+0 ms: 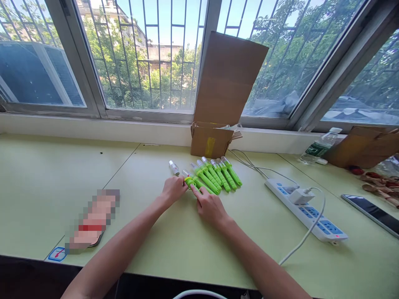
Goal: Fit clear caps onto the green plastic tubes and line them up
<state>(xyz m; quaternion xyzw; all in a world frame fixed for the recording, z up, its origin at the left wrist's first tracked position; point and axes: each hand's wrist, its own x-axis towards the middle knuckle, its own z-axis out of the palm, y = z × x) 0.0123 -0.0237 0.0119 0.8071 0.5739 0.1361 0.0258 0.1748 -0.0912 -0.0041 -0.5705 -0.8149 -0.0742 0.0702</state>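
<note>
Several green stick-shaped items with clear tips (218, 174) lie side by side in a row on the pale green table (199, 245). My left hand (173, 189) is curled at the left end of the row, pinching a green and yellow item (189, 181). My right hand (209, 206) rests just right of it, its forefinger stretched out onto the same item. A small clear and white piece (173, 167) lies alone just beyond my left hand.
A small open cardboard box (212, 139) stands behind the row, against the window sill. A white power strip (307, 209) with a plugged charger and cables lies to the right, with a dark phone (372, 214), a water bottle (319, 147) and another cardboard box (364, 145) beyond. A blurred object (93, 220) lies at the left front.
</note>
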